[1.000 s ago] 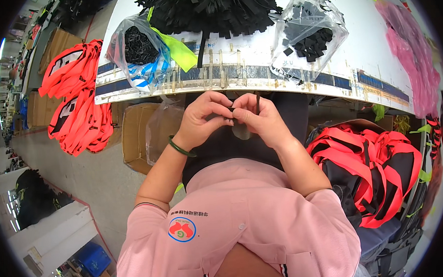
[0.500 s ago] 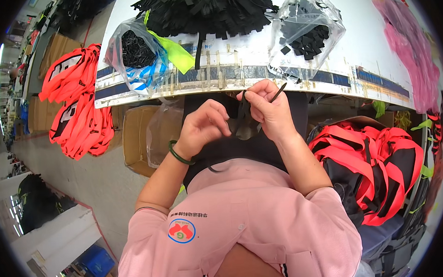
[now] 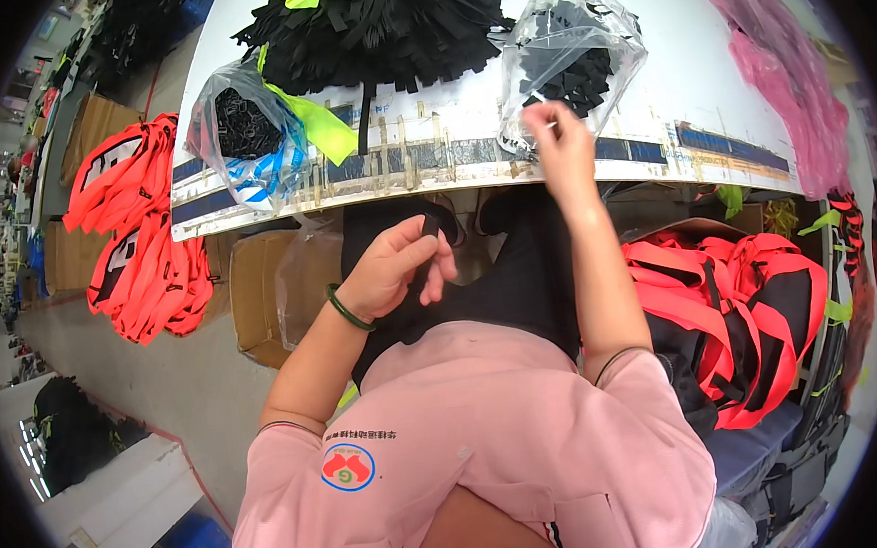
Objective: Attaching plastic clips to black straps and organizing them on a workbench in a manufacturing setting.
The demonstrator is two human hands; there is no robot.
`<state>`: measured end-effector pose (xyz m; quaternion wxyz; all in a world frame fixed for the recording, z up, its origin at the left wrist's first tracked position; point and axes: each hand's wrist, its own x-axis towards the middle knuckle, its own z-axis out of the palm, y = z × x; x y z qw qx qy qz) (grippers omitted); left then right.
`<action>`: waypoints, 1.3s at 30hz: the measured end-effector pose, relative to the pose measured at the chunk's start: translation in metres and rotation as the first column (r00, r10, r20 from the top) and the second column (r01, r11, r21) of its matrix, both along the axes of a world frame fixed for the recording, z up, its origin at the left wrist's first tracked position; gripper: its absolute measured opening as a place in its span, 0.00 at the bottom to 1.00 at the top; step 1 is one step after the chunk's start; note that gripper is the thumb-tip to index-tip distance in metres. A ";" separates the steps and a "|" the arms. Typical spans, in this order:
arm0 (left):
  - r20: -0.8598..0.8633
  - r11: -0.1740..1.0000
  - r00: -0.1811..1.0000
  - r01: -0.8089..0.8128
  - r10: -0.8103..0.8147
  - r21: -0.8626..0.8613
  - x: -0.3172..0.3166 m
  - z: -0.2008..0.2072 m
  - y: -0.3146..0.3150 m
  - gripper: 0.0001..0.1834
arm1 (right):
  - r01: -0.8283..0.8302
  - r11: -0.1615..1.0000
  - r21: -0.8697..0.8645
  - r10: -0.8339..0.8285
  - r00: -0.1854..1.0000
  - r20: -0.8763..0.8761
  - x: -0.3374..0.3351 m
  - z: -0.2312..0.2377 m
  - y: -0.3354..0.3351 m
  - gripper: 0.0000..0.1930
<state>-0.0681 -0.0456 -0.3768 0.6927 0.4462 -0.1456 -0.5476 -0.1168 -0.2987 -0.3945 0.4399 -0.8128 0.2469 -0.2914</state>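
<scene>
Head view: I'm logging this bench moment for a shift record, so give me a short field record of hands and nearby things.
left hand: low over the lap, pinching a small black piece
right hand: raised at the table edge, fingers at the clear bag of black parts
table top: second clear bag, heap of black strips, pink material
right side: red-and-black bags

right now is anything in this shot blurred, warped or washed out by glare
Head view: heavy fisheye warp bends the white table edge into a curve, with a black rim at the corners; bright glare glints off the clear plastic bag; the right hand looks slightly motion-soft, while the left hand and its black strip piece are sharp; lighting is even, with soft shadow under the table.
</scene>
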 end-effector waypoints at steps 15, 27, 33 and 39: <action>-0.010 0.997 1.000 -0.026 0.027 0.071 0.009 -0.019 -0.003 0.14 | -0.002 0.900 -0.436 -0.237 0.837 -0.494 0.044 -0.061 -0.068 0.15; 0.133 0.992 0.991 -0.014 -0.002 0.125 0.007 -0.021 -0.009 0.13 | 0.082 0.928 -0.365 -0.273 0.814 -0.512 0.050 -0.067 -0.076 0.16; 0.204 0.985 0.979 -0.022 -0.014 0.170 0.002 -0.022 -0.009 0.13 | 0.045 0.978 -0.203 -0.155 0.811 -0.564 0.054 -0.068 -0.085 0.13; 0.207 0.975 0.978 -0.029 -0.018 0.221 0.005 -0.035 -0.006 0.12 | 0.126 0.990 -0.070 -0.139 0.965 -0.224 0.029 -0.052 -0.056 0.09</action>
